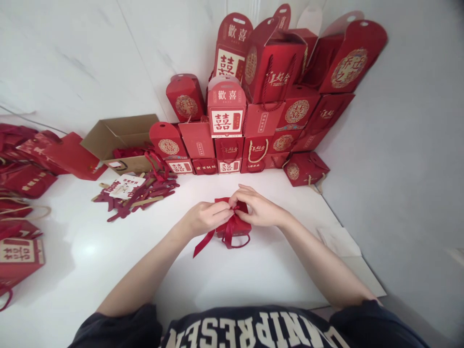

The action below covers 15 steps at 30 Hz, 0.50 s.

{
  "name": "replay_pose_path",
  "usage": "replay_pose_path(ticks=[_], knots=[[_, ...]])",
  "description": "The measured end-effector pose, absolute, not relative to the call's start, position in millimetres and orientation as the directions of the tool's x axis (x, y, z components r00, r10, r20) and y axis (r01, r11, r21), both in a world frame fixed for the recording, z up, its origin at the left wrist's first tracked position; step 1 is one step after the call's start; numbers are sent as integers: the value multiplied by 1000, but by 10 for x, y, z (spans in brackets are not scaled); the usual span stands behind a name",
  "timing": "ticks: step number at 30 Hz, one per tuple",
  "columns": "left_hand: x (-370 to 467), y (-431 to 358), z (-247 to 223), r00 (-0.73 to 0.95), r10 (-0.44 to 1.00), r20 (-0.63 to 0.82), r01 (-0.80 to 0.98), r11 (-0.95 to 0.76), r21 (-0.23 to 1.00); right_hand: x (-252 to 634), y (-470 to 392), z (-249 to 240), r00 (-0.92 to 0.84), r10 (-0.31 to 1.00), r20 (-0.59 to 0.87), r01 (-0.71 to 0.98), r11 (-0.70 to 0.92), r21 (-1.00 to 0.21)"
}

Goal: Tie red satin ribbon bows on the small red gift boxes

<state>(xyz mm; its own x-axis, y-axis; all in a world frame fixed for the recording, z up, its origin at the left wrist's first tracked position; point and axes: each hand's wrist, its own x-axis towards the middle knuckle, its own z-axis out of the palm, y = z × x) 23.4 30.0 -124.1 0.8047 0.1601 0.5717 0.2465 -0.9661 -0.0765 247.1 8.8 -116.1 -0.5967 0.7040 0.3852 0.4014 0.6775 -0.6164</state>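
Observation:
A small red gift box [221, 227] sits on the white table in front of me, with a dark red cord handle drooping at its near side. A red ribbon [229, 233] lies over its top, one loose tail hanging off to the left. My left hand [212, 214] pinches the ribbon above the box. From the other side, my right hand [255, 207] pinches the same ribbon, thumb and fingers curled around it near the middle. The fingers partly hide the ribbon's knot or loop and the box's top.
Stacked red gift boxes [226, 121] line the wall behind. A cardboard box [125, 128] stands at back left, beside a pile of red ribbon-like strips and tags [145, 193]. More red bags and boxes [21, 256] fill the left edge. White sheets [340, 241] lie at right.

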Motion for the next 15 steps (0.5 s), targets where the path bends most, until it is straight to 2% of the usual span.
replay_pose_path(ticks=[9,15], knots=[[262,296,-1200,802,101,589,229,-962,-146,2401,107,-1212,-477,751,455,511,659,-552],[242,296,-1235,817,147,558,258,-958,-125,2492,147,-1250,-267,723,637,811,526,-257]])
